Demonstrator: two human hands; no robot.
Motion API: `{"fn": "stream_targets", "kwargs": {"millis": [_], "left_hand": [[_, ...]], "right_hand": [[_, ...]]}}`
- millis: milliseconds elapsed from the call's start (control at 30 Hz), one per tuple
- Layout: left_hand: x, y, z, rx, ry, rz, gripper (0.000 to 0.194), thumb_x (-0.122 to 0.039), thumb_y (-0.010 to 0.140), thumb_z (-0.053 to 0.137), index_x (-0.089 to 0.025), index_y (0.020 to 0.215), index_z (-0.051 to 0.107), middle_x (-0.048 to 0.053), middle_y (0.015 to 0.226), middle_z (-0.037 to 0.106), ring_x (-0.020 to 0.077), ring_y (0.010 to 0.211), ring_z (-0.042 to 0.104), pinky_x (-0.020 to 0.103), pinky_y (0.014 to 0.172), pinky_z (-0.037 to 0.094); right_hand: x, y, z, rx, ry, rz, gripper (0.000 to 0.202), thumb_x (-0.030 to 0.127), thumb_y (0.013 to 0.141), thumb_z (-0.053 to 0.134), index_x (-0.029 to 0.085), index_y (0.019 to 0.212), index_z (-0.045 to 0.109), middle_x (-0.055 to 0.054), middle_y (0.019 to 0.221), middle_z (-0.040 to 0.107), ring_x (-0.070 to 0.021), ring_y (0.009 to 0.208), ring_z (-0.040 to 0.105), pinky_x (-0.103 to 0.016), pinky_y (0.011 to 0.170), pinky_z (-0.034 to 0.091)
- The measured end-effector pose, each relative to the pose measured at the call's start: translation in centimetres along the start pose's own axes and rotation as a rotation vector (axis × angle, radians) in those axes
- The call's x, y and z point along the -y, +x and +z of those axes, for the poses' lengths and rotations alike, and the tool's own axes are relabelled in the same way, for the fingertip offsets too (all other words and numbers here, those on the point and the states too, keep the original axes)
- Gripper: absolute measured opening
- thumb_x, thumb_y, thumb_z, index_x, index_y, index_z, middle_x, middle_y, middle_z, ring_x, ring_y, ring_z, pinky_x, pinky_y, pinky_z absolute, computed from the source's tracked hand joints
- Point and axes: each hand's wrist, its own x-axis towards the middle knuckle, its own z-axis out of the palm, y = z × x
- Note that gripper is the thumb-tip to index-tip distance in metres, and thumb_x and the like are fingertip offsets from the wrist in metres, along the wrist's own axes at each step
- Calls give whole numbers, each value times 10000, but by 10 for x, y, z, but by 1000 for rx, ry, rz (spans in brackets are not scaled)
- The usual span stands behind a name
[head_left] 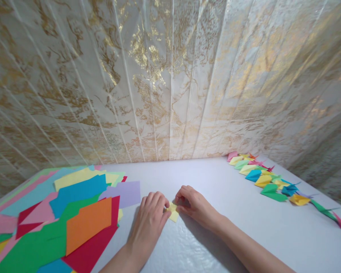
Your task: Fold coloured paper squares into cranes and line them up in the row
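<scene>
A small folded piece of pale yellow paper [173, 215] lies on the white table between my two hands. My left hand [151, 213] is closed at its left side, thumb and fingertips pinching the paper's edge. At the right side, my right hand [193, 204] is curled with thumb and index finger close together at the paper's corner. Both hands rest low over the tabletop. The underside of the paper and part of its edges are hidden by the fingertips.
Loose sheets of coloured paper, among them an orange sheet [88, 223] and a lilac one [127, 193], overlap on the left. Several folded paper figures, such as a green one [273, 192], line the right of the white table [204, 178]. A gold-patterned curtain [159, 94] hangs behind.
</scene>
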Motion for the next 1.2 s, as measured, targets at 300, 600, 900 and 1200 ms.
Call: {"fn": "stream_targets", "kwargs": {"millis": [300,600,900,1200], "left_hand": [[7,-3,-1,28,-70,-2,102,-234,910,691,-219,834,624,-5,899,633,220,901,561,362,778,403],[4,-3,3,-26,-75,-48,139,-198,934,579,-212,795,577,27,941,589,234,931,524,392,816,407],[3,1,6,-48,-81,-95,168,-180,906,565,-221,747,528,33,949,569,248,934,513,399,809,396],[2,3,6,-23,-149,-119,172,-114,870,567,-263,950,593,4,1000,588,235,988,527,391,839,379]], "right_hand": [[2,2,-10,107,-20,25,138,60,788,696,194,762,717,21,743,638,-151,792,576,-222,717,415],[7,4,1,41,-118,80,92,162,870,670,170,787,709,-3,767,655,-141,731,566,-234,684,389],[13,5,8,4,-245,134,110,159,867,640,176,785,711,-33,811,678,-163,753,589,-253,688,387],[11,5,12,2,-295,147,84,190,862,666,178,783,693,-45,847,662,-192,809,596,-282,731,397]]}}
